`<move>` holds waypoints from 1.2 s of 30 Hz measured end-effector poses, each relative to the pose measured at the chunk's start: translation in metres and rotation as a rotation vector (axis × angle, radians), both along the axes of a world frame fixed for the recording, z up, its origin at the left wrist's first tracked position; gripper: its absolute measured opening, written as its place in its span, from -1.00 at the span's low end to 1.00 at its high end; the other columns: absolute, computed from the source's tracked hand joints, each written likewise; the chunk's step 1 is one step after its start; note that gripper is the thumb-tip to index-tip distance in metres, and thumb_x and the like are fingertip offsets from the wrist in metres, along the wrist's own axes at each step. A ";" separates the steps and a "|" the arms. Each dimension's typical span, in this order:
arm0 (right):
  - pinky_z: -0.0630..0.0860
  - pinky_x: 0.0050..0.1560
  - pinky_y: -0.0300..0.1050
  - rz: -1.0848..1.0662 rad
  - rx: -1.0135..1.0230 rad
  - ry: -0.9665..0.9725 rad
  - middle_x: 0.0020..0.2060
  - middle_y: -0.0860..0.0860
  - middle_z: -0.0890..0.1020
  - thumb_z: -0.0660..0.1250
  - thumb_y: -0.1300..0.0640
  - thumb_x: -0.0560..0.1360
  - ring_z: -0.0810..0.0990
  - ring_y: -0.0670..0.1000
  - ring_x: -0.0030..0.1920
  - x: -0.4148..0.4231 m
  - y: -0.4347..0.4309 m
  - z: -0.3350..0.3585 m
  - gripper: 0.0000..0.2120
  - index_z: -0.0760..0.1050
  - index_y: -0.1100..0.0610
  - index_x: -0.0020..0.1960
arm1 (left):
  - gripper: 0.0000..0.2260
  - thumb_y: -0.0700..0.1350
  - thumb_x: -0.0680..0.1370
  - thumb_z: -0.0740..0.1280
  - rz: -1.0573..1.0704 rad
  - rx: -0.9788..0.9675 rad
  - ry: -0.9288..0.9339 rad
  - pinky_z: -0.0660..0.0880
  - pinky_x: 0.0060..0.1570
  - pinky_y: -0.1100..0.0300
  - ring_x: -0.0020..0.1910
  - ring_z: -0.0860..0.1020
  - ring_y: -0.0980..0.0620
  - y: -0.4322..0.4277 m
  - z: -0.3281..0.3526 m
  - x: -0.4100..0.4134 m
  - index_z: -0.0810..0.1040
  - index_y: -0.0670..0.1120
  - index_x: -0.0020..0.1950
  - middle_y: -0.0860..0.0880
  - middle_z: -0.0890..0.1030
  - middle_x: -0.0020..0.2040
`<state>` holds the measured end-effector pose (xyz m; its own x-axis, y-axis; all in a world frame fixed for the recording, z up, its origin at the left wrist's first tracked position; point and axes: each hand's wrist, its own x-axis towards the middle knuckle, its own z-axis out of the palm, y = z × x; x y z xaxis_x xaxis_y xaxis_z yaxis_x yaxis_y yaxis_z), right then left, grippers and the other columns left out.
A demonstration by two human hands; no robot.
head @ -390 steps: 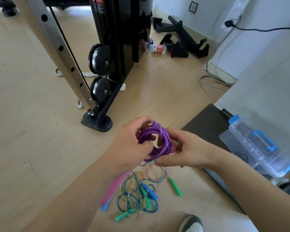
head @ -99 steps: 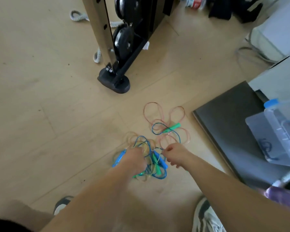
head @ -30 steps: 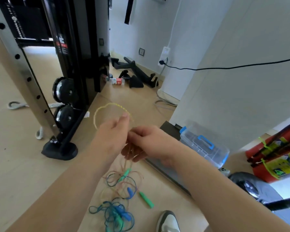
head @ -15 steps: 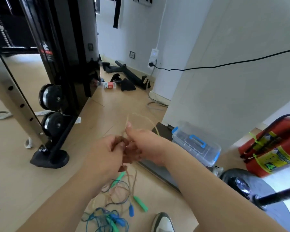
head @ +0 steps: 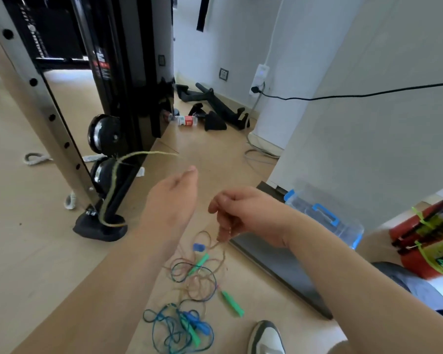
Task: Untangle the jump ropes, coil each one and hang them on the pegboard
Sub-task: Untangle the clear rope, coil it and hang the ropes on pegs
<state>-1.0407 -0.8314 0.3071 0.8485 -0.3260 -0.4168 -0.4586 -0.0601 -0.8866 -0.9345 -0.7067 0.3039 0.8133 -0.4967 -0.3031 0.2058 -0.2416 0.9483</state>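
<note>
Head view: right hand (head: 246, 213) pinches the yellow jump rope (head: 113, 178), a light, limp, whippy cord hanging to the floor tangle (head: 189, 290). Left hand (head: 172, 198) is raised, grip hidden. Likely easier controlled near a green handle (head: 232, 304).

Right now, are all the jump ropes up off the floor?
No, a tangled blue rope lies on the floor beside the shoe.
</note>
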 end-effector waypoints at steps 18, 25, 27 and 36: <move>0.48 0.27 0.13 0.325 0.384 0.016 0.16 0.12 0.68 0.09 -0.22 0.67 0.64 0.19 0.21 -0.003 0.003 -0.004 -0.51 0.54 0.11 0.31 | -0.77 -0.09 0.68 0.29 -0.137 -0.100 -0.058 0.66 -0.17 -0.30 -0.17 0.70 -0.35 0.037 0.012 -0.024 0.69 -0.08 -0.06 -0.18 0.74 -0.19; 0.57 0.29 0.21 0.455 0.135 0.129 -0.17 0.01 0.67 0.21 0.11 0.69 0.67 0.03 -0.06 -0.005 0.009 -0.015 -0.77 0.61 0.15 0.18 | -0.82 -0.10 0.69 0.28 0.012 -0.213 -0.040 0.71 -0.17 0.07 -0.18 0.75 0.00 0.043 0.021 -0.007 0.65 -0.09 0.02 -0.07 0.75 -0.12; 0.60 0.09 0.03 0.409 0.145 0.118 -0.33 -0.04 0.60 0.20 0.06 0.71 0.62 0.01 -0.22 -0.002 0.016 -0.011 -0.74 0.62 0.14 0.05 | -0.83 -0.10 0.70 0.27 0.028 -0.194 -0.033 0.70 -0.21 0.04 -0.24 0.74 0.01 0.049 0.019 -0.002 0.64 -0.11 0.03 -0.08 0.74 -0.12; 0.43 -0.28 -0.03 -0.063 -0.221 -0.178 -0.46 -0.04 0.38 0.24 -0.07 0.69 0.35 -0.03 -0.44 0.010 0.031 0.011 -0.66 0.68 0.07 -0.08 | -0.86 -0.04 0.65 0.34 -0.198 0.119 -0.111 0.56 -0.41 0.26 -0.29 0.71 0.08 0.063 0.002 -0.005 0.64 -0.07 0.03 -0.06 0.72 -0.08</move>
